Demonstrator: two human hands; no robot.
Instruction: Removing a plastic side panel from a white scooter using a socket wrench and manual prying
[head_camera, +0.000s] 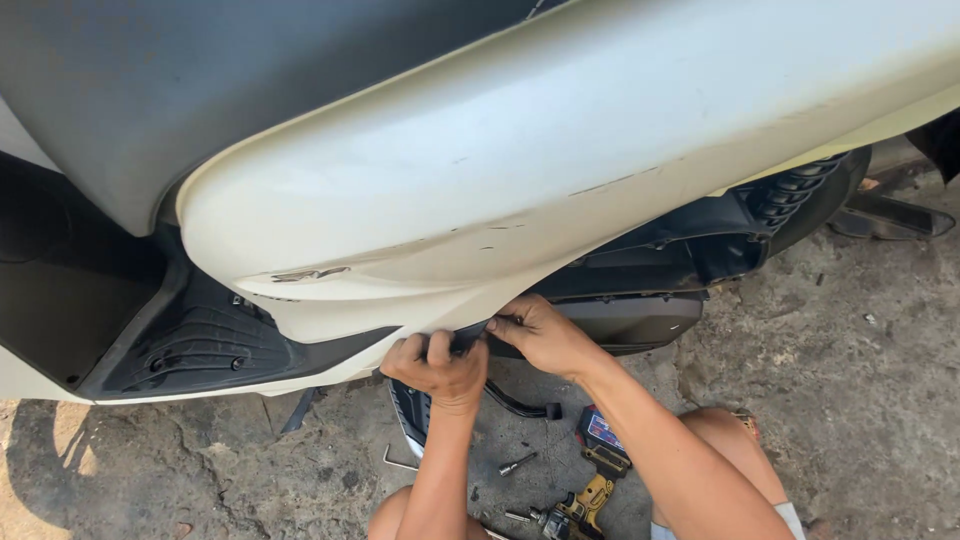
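Both hands are up under the scooter now, working the lower edge of the cream side panel (520, 190). The left hand (437, 368) has its grip curled over the panel's bottom lip, fingers clenched on the edge, while the right hand (540, 335) pinches the same edge just to the right, where it meets the dark under-cover (620, 320). The panel sits on the bike, its lower seam at the centre of the scene, above the black footboard (200, 345). By the look of it, this is the seam-working step, and the next move likely calls for a steady, even pull or push along that edge so the clips are not cracked. On the concrete floor (860, 400) nearby lie a yellow cordless drill (585, 500), a socket bit (517, 464) and an L-shaped hex key (397, 462).
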